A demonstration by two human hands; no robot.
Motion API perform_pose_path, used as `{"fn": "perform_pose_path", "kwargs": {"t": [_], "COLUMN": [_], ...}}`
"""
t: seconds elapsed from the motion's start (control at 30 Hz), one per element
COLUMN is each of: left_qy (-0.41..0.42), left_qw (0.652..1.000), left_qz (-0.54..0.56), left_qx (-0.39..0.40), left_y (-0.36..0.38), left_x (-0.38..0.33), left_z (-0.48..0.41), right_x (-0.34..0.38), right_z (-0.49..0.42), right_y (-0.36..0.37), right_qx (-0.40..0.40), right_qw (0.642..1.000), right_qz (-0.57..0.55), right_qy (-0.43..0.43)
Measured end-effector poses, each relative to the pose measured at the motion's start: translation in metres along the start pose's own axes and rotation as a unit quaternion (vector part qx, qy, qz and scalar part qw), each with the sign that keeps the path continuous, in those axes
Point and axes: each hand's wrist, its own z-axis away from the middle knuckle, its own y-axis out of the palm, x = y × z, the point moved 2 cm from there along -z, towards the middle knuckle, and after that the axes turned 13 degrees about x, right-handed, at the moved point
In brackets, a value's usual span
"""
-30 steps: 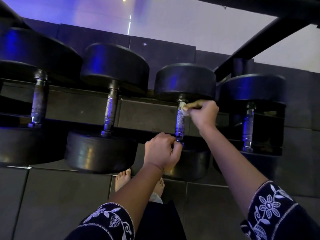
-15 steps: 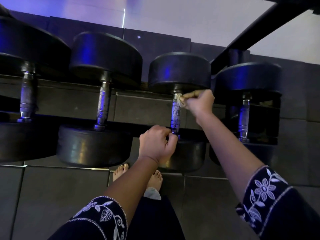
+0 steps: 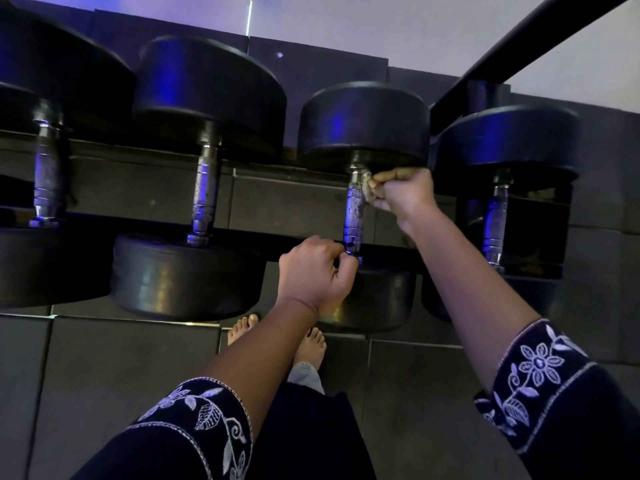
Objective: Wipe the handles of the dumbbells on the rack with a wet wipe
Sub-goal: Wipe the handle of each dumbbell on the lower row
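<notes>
The dumbbell [image 3: 363, 123] being worked on lies across the rack [image 3: 270, 239], third from the left in a row of four, its dark round heads hanging over the rails on both sides. Its knurled metal handle [image 3: 354, 213] runs away from the person.

The right grip [image 3: 403, 194] is at the far end of that handle, just under the far head. Its fingers are curled tight round a bunched wipe [image 3: 370, 188], which is pressed against the right side of the handle. Only a small crumpled pale edge of the wipe shows past the fingers.

The left grip [image 3: 317, 275] is at the near end of the same handle, where it meets the near head. Its fingers are curled and its thumb and forefinger are closed on the handle's end.

To the left of this dumbbell lie two bigger ones [image 3: 207, 95] [image 3: 48, 188]; to its right lies another [image 3: 495, 216] of about its own size. Below it, on the dark tiled floor [image 3: 104, 375], stand two bare feet [image 3: 311, 341]. Both forearms come out of dark sleeves [image 3: 540, 375] stitched with white flowers.
</notes>
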Motion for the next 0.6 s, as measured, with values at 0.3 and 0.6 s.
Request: {"fn": "perform_pose_path", "kwargs": {"t": [0.3,0.6], "left_qy": [-0.016,-0.012], "left_qw": [1.0,1.0], "left_qz": [-0.003,0.0], "left_qx": [-0.013,-0.002], "left_y": [-0.003,-0.002], "left_x": [-0.004,-0.002], "left_z": [0.001,0.002], "right_x": [-0.028,-0.027], "right_z": [0.039,0.023], "right_y": [-0.009,-0.007], "right_qx": [0.125,0.115], "right_qw": [0.985,0.989], "right_qz": [0.074,0.007], "right_qy": [0.095,0.094]}}
